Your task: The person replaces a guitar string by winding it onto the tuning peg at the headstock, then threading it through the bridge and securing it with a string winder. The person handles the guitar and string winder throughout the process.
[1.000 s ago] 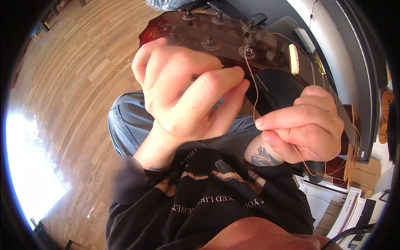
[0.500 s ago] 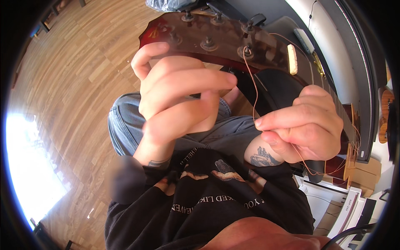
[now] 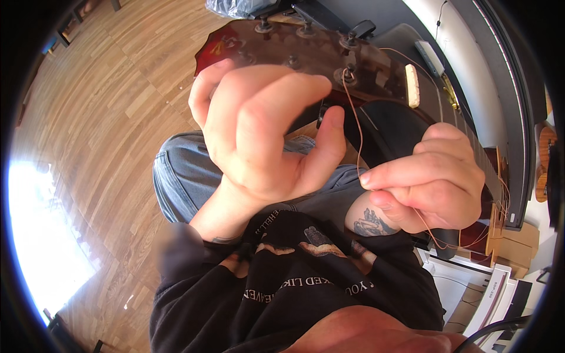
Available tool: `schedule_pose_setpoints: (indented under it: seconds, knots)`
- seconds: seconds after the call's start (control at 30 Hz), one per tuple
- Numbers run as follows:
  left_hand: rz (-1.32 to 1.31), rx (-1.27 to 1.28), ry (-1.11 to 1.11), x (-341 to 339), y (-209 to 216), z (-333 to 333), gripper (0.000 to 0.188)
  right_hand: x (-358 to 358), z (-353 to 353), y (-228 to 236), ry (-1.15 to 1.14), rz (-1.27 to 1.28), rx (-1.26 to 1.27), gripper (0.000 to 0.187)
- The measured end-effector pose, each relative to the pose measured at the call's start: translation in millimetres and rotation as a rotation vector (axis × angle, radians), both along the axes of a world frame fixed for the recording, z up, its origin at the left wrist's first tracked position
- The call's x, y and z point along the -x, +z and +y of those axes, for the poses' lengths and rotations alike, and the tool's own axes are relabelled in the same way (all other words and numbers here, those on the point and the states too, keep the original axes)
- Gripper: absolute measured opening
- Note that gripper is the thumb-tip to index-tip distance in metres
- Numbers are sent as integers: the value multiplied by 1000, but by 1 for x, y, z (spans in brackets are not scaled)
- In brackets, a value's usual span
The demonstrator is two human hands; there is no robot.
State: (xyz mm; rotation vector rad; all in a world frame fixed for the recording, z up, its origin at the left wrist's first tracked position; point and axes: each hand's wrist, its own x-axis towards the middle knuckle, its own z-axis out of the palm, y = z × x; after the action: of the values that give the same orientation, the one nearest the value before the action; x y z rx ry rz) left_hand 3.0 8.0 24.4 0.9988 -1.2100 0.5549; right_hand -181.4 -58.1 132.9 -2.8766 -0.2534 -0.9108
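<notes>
A dark guitar headstock (image 3: 376, 65) with a reddish tip lies across the upper middle. Black tuning posts stand along it. From the post (image 3: 347, 77) nearest the nut, a thin copper-coloured guitar string (image 3: 356, 115) comes down to my right hand (image 3: 426, 182). That hand pinches the string between thumb and index finger, and the rest of the string trails below it in loose curves. My left hand (image 3: 265, 129) is at the headstock's near edge, its thumb and index finger apart around a dark tuning knob (image 3: 322, 113). Its curled fingers hide part of the headstock.
A cream-coloured nut (image 3: 413, 86) crosses the neck's start, with the neck running down the right side. Beyond it stands a long black keyboard (image 3: 500, 106). Cardboard (image 3: 518, 247) and a white unit (image 3: 488, 294) are at lower right. Wooden floor (image 3: 100, 135) spreads on the left.
My left hand has turned, and its thumb and index finger have spread apart beside the tuning knob. My right hand keeps its pinch on the string, almost unmoved.
</notes>
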Motion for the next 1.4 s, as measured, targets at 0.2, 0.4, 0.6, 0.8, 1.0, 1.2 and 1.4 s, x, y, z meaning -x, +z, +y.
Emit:
schedule_pose_setpoints:
  seconds: [0.2,0.4,0.6,0.8,1.0,1.2,1.4]
  knots:
    - [-132,47,11,-9,-5,-2,45,-1,-1,-2,11,-44,7,29]
    - [-133,2,-1,-9,2,3,48,-3,-1,-8,-2,-128,10,27]
    - [-145,40,-15,-10,-1,0,47,-9,-3,-9,0,-169,10,25]
    - [-109,-70,28,-4,10,8,31,-12,-1,-15,-11,-229,-7,26]
    - [-47,-52,14,-8,21,5,22,-22,-4,-13,0,-275,-38,27]
    - [-63,-150,16,-14,40,4,14,-26,2,-14,-85,-322,-67,25]
    - [-194,-291,-189,-28,55,0,15,-20,-3,-22,-126,-375,-54,24]
